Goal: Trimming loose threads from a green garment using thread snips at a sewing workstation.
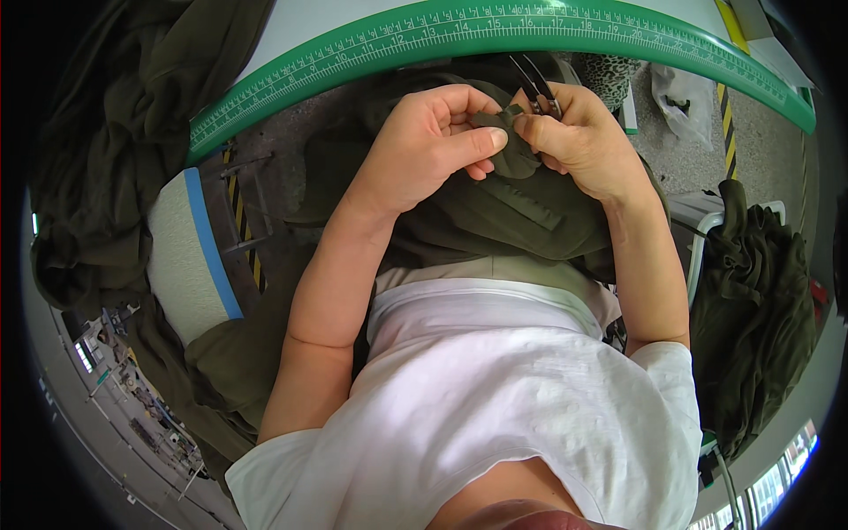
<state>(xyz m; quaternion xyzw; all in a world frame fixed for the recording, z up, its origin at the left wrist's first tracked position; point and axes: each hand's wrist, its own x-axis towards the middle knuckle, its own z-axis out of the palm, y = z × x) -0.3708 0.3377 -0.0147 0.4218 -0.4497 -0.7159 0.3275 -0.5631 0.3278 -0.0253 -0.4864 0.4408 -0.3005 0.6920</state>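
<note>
A dark olive garment [521,216] lies across my lap, and one part of it is raised between my hands. My left hand [428,146] pinches an edge of this cloth between thumb and fingers. Close beside it, my right hand [583,141] is closed around dark-bladed thread snips [532,81], whose points stick up toward the table edge. The right thumb and fingertip also grip a small fold of the same cloth. The lower part of the snips is hidden inside the right hand.
A green table edge [344,78] with ruler markings curves just beyond my hands. Olive cloth [97,177] is heaped at left, near a pale pad with a blue border [190,256]. More olive cloth [760,309] hangs over a rail at right. A plastic bag [685,102] lies beyond.
</note>
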